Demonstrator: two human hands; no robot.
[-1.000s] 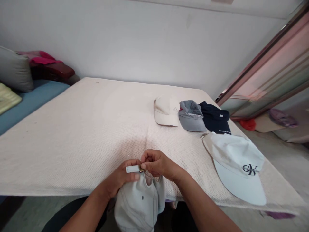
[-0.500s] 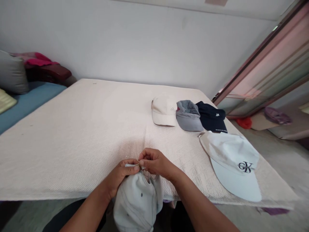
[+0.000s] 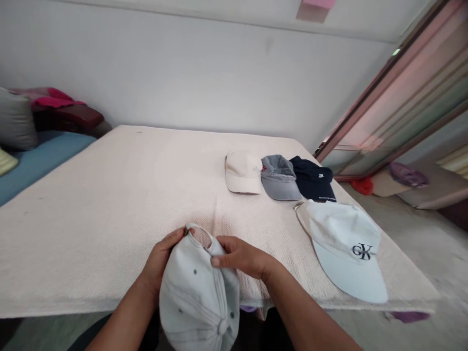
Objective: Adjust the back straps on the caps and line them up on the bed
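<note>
A pale grey baseball cap (image 3: 193, 292) is held between both hands at the table's near edge, its crown towards me and its back opening with the strap facing away. My left hand (image 3: 163, 253) grips the cap's left side beside the strap, its fingertips partly hidden behind the fabric. On the other side, my right hand (image 3: 239, 256) pinches the cap's edge by the right end of the strap, thumb on the outside. The cap's brim is out of sight.
Lying to the right is a pale cap with black letters (image 3: 351, 248). Behind it a cream cap (image 3: 243, 173), a grey cap (image 3: 281, 178) and a navy cap (image 3: 312, 178) sit in a row. A cream cloth (image 3: 109, 209) covers the table; a wall stands behind.
Both hands were pinching together at the strap; now they are apart on either side of the opening. The strap's loop shows and the cap's crown looks fuller.
</note>
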